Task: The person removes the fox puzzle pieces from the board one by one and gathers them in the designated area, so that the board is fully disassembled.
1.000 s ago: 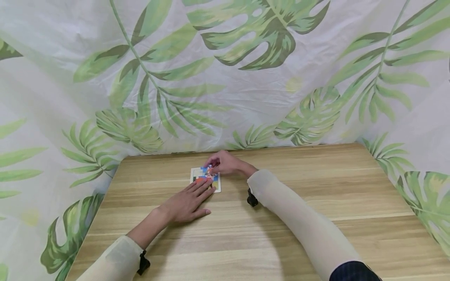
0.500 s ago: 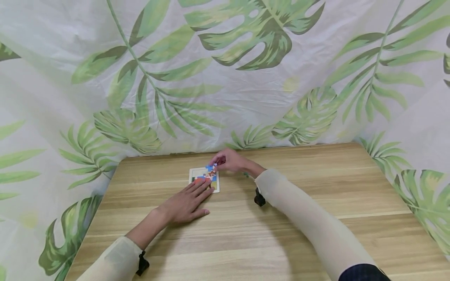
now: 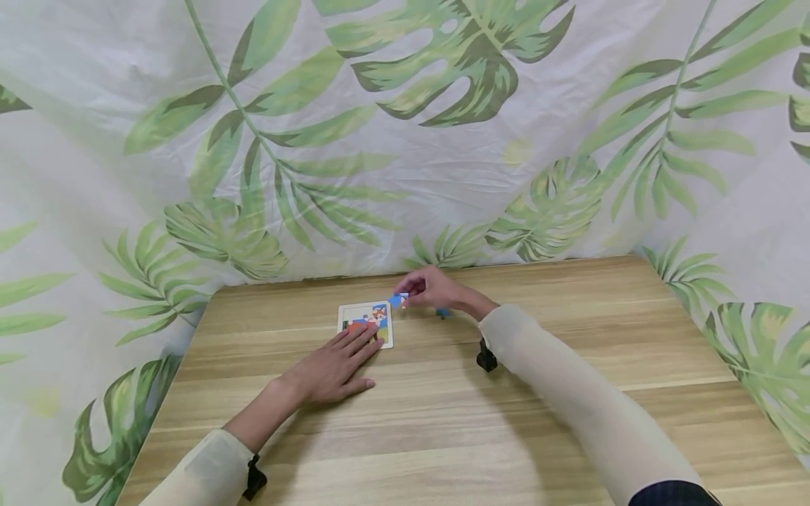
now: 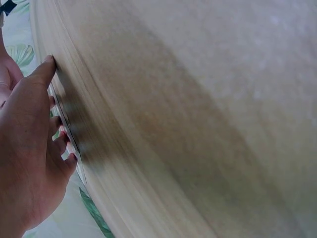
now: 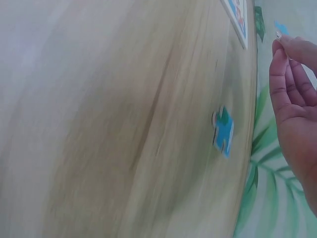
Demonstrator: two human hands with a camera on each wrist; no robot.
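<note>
Moved rightward, pinched and raised

Has drawn right hand [image 3: 427, 287] and blue puzzle piece [image 3: 397, 301] rightward since the earlier frame, from over the upper edge of the puzzle board [image 3: 356, 310] to just beyond its upper right corner. Pinches that piece between thumb and fingertips, raised off the table [image 3: 430, 429] in the right wrist view. Rests left hand [image 3: 332, 367] on the board's lower part, just left of centre in the head view, fingers straight and slightly apart, hiding much of the print there. Partly covers a loose blue-green piece [image 3: 442, 313] with the right wrist; shows it at middle right of the right wrist view, on the table, apart from the board. Wears cream sleeves [image 3: 569, 393], with dark fabric [image 3: 672, 493] at lower right. Has leaf-patterned cloth [image 3: 354, 239] behind, across the upper half.
</note>
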